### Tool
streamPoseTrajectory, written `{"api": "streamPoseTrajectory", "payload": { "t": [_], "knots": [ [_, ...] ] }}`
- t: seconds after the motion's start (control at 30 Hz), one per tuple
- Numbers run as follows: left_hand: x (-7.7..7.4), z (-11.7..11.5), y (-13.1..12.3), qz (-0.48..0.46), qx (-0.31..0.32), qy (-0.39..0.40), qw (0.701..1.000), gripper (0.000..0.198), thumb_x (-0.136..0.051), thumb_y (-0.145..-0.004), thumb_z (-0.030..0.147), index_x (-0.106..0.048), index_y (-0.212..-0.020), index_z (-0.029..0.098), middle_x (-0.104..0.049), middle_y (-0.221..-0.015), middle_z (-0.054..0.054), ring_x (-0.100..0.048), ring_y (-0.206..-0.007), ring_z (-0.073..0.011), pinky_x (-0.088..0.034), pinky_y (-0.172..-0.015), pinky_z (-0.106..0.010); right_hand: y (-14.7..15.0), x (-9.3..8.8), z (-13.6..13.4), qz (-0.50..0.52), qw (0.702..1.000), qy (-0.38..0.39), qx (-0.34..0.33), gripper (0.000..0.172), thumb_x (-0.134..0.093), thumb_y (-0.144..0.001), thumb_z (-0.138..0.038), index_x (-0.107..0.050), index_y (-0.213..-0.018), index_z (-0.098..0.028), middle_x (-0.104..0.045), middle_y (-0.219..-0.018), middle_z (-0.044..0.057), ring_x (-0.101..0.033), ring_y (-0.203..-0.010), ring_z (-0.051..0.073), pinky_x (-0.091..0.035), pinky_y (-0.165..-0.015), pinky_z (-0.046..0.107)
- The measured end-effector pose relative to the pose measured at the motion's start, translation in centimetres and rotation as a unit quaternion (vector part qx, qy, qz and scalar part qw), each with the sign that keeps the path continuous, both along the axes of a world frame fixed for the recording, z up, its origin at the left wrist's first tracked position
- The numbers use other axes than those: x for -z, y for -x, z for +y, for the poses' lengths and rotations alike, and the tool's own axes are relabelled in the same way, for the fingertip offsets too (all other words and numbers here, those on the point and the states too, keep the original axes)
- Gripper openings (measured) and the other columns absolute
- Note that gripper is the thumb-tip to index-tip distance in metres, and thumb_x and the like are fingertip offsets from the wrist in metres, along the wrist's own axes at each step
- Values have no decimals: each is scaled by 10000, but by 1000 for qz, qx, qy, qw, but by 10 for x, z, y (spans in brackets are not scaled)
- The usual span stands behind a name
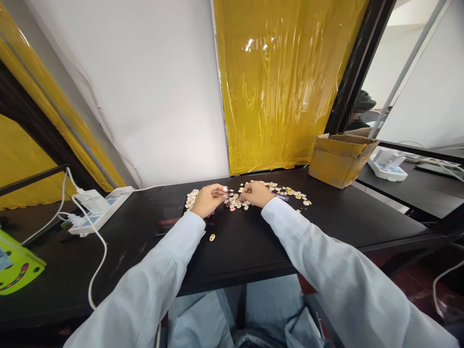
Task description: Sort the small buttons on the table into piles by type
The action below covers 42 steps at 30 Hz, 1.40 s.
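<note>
My left hand (210, 200) is closed in a pinch over the left part of a scatter of small pieces. Whatever sits between its fingertips is too small to make out. Facing it, my right hand (256, 193) also pinches, its fingertips low at the pile; what they hold is hidden. Between the hands lies a heap of small cream oval pieces (235, 200), like buttons with dark marks or holes. More pale pieces (191, 198) are gathered beside my left hand, and yellowish ones (290, 191) spread beyond my right. One yellow oval piece (212, 238) lies alone nearer me.
Everything lies on a black table (239, 256). A cardboard box (337, 162) stands at the back right. On the left are a white power strip (105, 208) with cables and a lime-green container (20, 266). A yellow plastic curtain (282, 87) hangs behind; a person (360, 108) is beyond.
</note>
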<state>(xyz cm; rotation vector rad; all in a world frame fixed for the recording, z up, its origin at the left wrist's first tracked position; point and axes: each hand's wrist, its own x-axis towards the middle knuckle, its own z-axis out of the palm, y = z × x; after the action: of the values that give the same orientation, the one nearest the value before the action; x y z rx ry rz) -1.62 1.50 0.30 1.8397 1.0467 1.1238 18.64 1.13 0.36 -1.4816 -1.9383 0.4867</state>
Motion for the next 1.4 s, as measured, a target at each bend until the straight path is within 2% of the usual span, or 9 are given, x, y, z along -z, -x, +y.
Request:
{"api": "streamPoseTrajectory", "payload": {
  "t": [0.17, 0.37, 0.6, 0.73, 0.87, 0.97, 1.23, 1.33, 1.4],
  "knots": [
    [1, 4, 7, 96, -14, -30, 995, 231, -626, -669, 171, -652, -898, 164, -714, -988, -92, -690, -873, -212, -536, -825, -350, 0, 2, 1, -11, 999, 4, 37, 135, -616, -708, -249, -659, -615, -161, -659, -603, 27, -574, -591, 137, -371, -542, 229],
    [-12, 6, 28, 316, -54, -90, 943, 207, -589, -609, 116, -704, -763, 193, -716, -787, -62, -670, -757, -227, -513, -720, -328, 3, -1, -4, 17, 999, -12, 30, 109, -582, -728, -239, -639, -674, -164, -677, -648, 27, -580, -605, 131, -381, -558, 221],
    [-5, 10, 29, 331, -29, -88, 939, 204, -572, -615, 133, -705, -759, 187, -670, -684, -34, -630, -637, -178, -487, -632, -277, 3, 0, -3, 1, 1000, -7, 21, 107, -574, -722, -227, -641, -668, -164, -690, -675, 38, -586, -622, 138, -376, -551, 225],
    [-3, 7, 23, 284, -22, -116, 951, 183, -575, -641, 152, -684, -787, 174, -659, -739, -34, -622, -674, -166, -499, -661, -275, 3, 2, -2, 26, 1000, -16, 0, 95, -581, -726, -213, -642, -679, -157, -675, -643, 26, -583, -589, 127, -388, -554, 219],
    [-4, -1, 10, 143, 36, -47, 988, 205, -635, -689, 229, -643, -874, 141, -670, -808, -50, -647, -750, -173, -527, -732, -300, 7, 4, -2, 77, 995, -9, -65, 111, -626, -725, -252, -656, -705, -147, -655, -617, 22, -577, -566, 125, -408, -541, 218],
    [-4, -6, 1, 63, 80, -18, 995, 260, -683, -698, 255, -628, -918, 127, -681, -890, -77, -656, -826, -180, -528, -795, -319, 12, 7, -3, 128, 984, 2, -126, 148, -656, -721, -286, -672, -750, -142, -664, -633, 22, -591, -577, 127, -430, -553, 222],
    [-1, -7, -6, 21, 75, -41, 996, 350, -694, -705, 206, -603, -1031, 118, -671, -952, -103, -635, -820, -165, -529, -742, -311, 16, 4, -8, 243, 955, 86, -148, 116, -681, -699, -239, -645, -677, -131, -657, -561, 18, -589, -514, 108, -452, -504, 207],
    [1, -7, -5, 15, 76, -20, 997, 340, -696, -701, 195, -607, -1019, 112, -684, -891, -93, -659, -830, -180, -533, -773, -326, 15, 3, -8, 241, 951, 118, -157, 151, -678, -713, -274, -666, -676, -128, -659, -556, 26, -571, -490, 102, -453, -473, 202],
    [0, -8, -6, 11, 78, -14, 997, 335, -689, -698, 175, -608, -1016, 113, -698, -893, -95, -675, -839, -191, -536, -794, -338, 14, 4, -8, 222, 958, 104, -152, 209, -676, -721, -321, -670, -647, -127, -658, -563, 35, -556, -483, 101, -437, -449, 201]
  ]
}}
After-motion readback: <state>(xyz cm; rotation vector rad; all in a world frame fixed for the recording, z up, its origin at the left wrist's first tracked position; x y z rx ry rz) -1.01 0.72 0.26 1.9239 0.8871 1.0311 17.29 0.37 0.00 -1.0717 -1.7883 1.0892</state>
